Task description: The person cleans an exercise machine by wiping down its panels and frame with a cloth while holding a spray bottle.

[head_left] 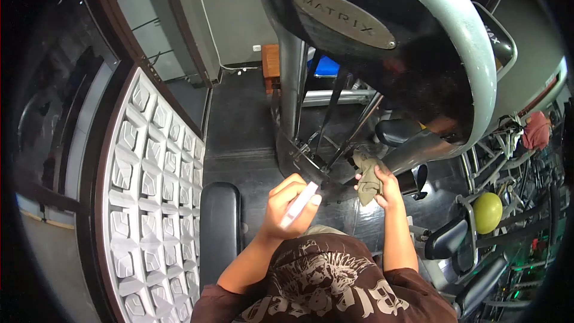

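My left hand (291,205) is closed around a small whitish-pink object (299,204), long and narrow, held upright at a slant in front of my chest. To its right, my right hand (387,186) grips a crumpled olive-green cloth (369,178), which hangs past the fingers above and below. The two hands are apart. Just beyond them stands a large exercise machine with a black and silver frame (478,60) and an oval MATRIX plate (343,18). Neither hand visibly touches the machine.
A black padded bench (220,221) is at my left, beside a white patterned panel (152,203). A wooden box (271,68) stands behind the machine. To the right are a yellow-green ball (487,213), a black seat (446,239) and more gym equipment.
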Demonstrator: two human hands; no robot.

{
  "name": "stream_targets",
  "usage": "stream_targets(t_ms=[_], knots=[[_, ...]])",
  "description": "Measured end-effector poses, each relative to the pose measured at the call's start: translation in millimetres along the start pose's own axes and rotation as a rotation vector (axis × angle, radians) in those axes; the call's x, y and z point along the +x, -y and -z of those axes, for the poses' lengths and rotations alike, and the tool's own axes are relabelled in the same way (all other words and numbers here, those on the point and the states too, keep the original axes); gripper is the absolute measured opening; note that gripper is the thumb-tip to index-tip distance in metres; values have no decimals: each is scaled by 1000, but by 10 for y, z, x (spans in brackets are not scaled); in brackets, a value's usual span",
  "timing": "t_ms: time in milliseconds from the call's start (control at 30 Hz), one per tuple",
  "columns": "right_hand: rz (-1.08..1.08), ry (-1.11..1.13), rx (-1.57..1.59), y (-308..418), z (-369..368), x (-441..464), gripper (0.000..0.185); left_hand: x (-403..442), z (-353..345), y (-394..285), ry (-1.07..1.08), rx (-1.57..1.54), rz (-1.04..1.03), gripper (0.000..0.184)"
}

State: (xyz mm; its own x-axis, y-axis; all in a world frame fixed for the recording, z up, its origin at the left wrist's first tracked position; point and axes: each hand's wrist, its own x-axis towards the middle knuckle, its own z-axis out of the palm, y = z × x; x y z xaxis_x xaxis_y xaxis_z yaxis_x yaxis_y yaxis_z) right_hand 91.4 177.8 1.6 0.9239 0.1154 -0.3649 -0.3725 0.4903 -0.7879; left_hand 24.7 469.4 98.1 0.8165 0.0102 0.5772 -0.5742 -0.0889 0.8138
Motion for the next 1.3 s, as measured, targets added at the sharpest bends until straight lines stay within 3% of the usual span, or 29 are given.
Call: stream_targets(t_ms=[67,167,267,333,467,533,567,667,833,933,1000,1067,1100,1200,1300], knots=[[-18,-2,-65,33,277,113,46,148,-111,-65,11,-15,-38,8],[121,-5,-154,252,29,37,47,297,-306,-102,-1,-13,-76,8],[425,-68,-229,422,-308,48,44,333,-436,-50,-9,27,-66,7],[771,-172,-443,548,-558,148,36,278,-479,50,9,56,-58,7],[1058,-297,-598,601,-884,361,33,160,-542,138,-1,75,3,7],[1575,-335,-975,739,-1139,349,33,92,-558,179,-29,98,26,7],[1596,-239,-924,752,-1234,398,32,48,-551,205,-36,113,42,7],[1656,-227,-1044,471,-956,722,32,-55,-486,234,-46,147,97,7],[1439,-91,-1209,73,-533,780,40,-139,-371,220,-116,122,243,10],[1389,7,-1167,236,-605,629,48,-105,-306,231,-123,179,161,12],[1521,80,-1144,587,-816,421,56,-94,-311,234,-136,154,180,12],[1643,-28,-1095,810,-1066,323,59,-63,-311,221,-132,147,175,13],[1577,-96,-1069,824,-1124,315,59,-45,-309,203,-123,152,160,13],[1679,-183,-1205,876,-1154,445,57,-31,-301,186,-110,136,141,14],[1517,-128,-1215,612,-1017,517,48,-53,-249,196,-99,126,133,15]])
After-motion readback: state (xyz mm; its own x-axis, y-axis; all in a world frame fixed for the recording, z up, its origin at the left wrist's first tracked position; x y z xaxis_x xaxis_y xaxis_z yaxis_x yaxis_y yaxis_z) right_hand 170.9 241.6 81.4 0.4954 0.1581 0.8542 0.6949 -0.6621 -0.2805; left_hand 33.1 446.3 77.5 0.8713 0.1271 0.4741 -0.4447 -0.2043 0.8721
